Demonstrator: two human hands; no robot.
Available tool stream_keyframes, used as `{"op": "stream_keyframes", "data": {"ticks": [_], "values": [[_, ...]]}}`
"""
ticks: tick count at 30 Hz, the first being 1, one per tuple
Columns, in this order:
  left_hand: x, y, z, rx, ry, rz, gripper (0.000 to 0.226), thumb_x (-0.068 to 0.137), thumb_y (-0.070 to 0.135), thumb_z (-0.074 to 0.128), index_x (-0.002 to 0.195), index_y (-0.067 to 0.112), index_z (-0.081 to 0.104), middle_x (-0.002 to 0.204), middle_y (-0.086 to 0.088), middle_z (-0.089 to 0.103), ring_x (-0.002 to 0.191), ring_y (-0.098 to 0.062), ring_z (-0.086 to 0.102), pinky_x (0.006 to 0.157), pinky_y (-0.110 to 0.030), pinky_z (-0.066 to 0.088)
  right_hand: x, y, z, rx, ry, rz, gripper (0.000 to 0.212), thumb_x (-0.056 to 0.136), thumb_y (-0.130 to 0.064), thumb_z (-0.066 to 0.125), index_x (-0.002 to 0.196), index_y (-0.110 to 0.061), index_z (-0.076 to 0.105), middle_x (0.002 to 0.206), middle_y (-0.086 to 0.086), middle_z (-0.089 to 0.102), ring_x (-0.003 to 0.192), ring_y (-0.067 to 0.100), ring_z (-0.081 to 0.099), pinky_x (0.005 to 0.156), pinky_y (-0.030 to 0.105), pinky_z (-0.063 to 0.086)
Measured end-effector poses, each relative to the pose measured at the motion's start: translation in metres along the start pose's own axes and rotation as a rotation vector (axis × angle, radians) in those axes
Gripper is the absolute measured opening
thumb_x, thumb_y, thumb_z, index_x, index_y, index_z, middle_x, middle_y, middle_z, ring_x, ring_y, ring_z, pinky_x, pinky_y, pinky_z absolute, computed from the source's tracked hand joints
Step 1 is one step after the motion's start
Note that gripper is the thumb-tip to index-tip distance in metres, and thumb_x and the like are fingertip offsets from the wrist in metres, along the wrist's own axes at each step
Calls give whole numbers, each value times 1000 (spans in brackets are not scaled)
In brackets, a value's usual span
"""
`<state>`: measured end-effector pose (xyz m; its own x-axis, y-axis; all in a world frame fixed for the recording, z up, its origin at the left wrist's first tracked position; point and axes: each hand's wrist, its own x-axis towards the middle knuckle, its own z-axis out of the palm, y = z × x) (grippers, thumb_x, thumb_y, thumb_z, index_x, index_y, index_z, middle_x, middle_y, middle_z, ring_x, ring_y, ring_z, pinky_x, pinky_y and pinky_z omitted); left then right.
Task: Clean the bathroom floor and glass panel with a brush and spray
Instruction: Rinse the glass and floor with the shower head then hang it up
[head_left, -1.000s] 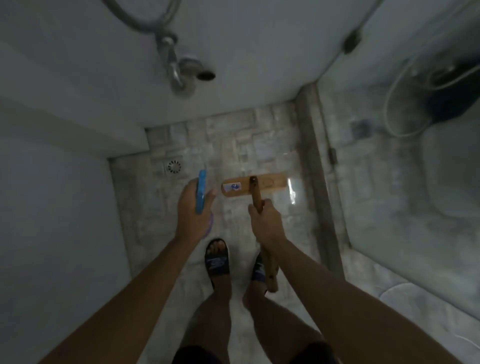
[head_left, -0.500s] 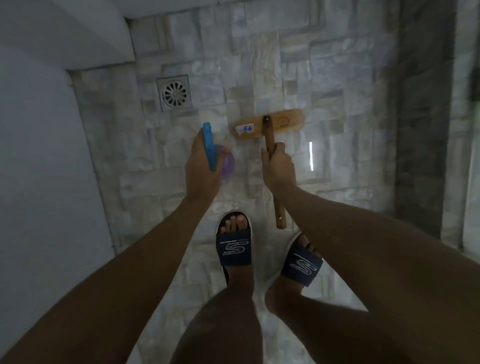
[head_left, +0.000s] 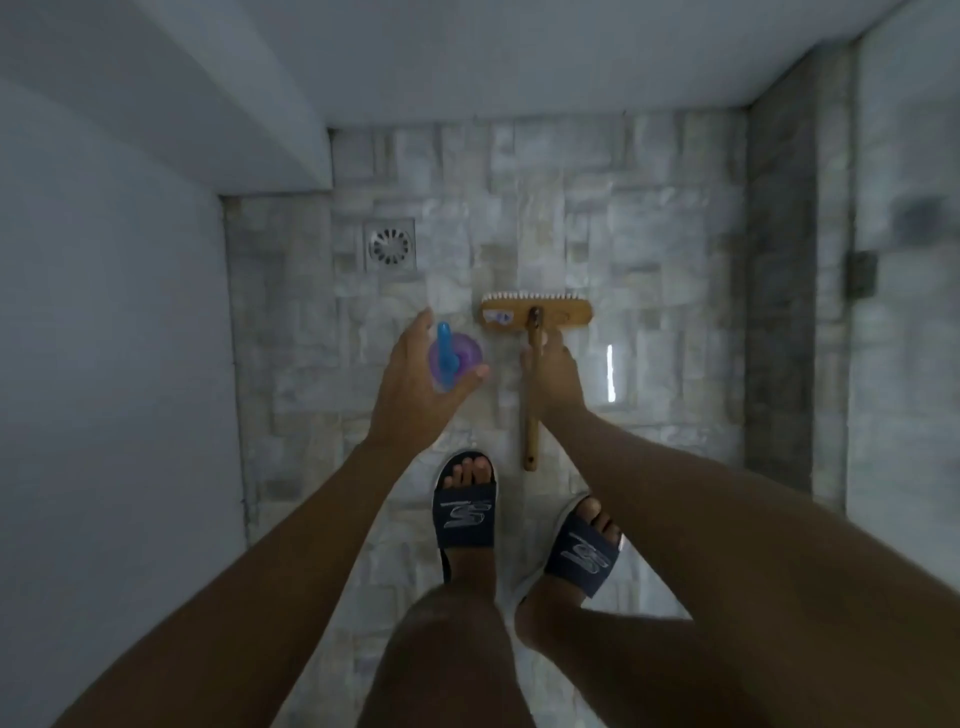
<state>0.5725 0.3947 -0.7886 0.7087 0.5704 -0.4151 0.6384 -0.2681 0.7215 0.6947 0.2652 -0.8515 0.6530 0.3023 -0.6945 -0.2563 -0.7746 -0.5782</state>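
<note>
The left hand (head_left: 415, 384) reaches forward on an almost straight arm and grasps a spray bottle (head_left: 457, 358), seen from above: purple body, blue nozzle. The thumb lies across the bottle's near side and the forefinger stretches forward beside the nozzle. The bottle hangs over the floor (head_left: 649, 249), just right of the drain (head_left: 389, 244) and nearer the person.

The right hand (head_left: 556, 379) is clenched round the wooden handle of a brush (head_left: 535, 314), the arm stretched forward and down. The brush head lies crosswise, further right of the drain than the bottle, with white bristles showing along its far edge. The handle's end pokes out behind the hand, toward the feet.

Two dark blue slippers (head_left: 465, 512) stand on the pale stone tiles, well on the near side of the drain. Far right of the drain, past a dark strip, stands the glass panel (head_left: 904, 364).
</note>
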Motion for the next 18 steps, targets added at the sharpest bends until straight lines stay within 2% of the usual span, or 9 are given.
{"op": "stream_keyframes", "data": {"ticks": [2, 4, 6, 9, 12, 14, 18], "values": [[-13, 55, -33, 15, 41, 47, 80, 91, 54, 63, 153, 17, 29, 152, -5, 41, 138, -15, 41, 112, -37, 40, -34, -53, -39, 61, 41, -94, 35, 106, -25, 44, 138, -12, 45, 113, 7, 60, 104, 28, 63, 84, 35, 50], [-22, 123, -74, -1, 85, 102, 72, 94, 53, 56, 152, 20, 31, 152, -3, 41, 139, -16, 40, 115, -42, 39, -74, -118, -87, 116, 122, -189, 38, 106, -28, 46, 141, -16, 47, 120, 4, 59, 110, 22, 59, 92, 36, 50], [-34, 209, -127, -48, 181, 174, 65, 97, 51, 55, 150, 20, 35, 149, -2, 44, 137, -17, 44, 113, -44, 40, -123, -191, -143, 187, 219, -339, 35, 105, -29, 48, 137, -17, 52, 120, 4, 62, 107, 17, 60, 94, 31, 50], [-58, 343, -213, -62, 305, 329, 58, 96, 51, 53, 143, 16, 45, 136, -2, 53, 125, -19, 52, 107, -43, 45, -210, -301, -228, 307, 340, -505, 25, 105, -25, 50, 128, -18, 56, 114, 0, 63, 100, 10, 60, 84, 18, 47], [-90, 466, -296, -63, 354, 486, 48, 97, 45, 57, 135, 16, 52, 126, 3, 56, 117, -14, 55, 100, -40, 50, -303, -403, -306, 399, 432, -643, 15, 105, -24, 52, 118, -21, 57, 109, -8, 64, 100, -4, 59, 79, 7, 44], [-119, 544, -351, -79, 383, 579, 44, 97, 42, 59, 132, 17, 54, 120, 5, 57, 113, -9, 55, 96, -34, 50, -367, -467, -357, 445, 501, -735, 10, 105, -23, 52, 113, -20, 58, 104, -10, 64, 94, -7, 59, 75, 6, 43], [-168, 657, -429, -100, 446, 721, 39, 94, 47, 59, 121, 18, 60, 110, 6, 61, 101, -4, 58, 87, -27, 51, -470, -555, -432, 489, 608, -905, 6, 104, -19, 53, 106, -18, 59, 96, -6, 65, 86, 1, 59, 73, 8, 43]]}}
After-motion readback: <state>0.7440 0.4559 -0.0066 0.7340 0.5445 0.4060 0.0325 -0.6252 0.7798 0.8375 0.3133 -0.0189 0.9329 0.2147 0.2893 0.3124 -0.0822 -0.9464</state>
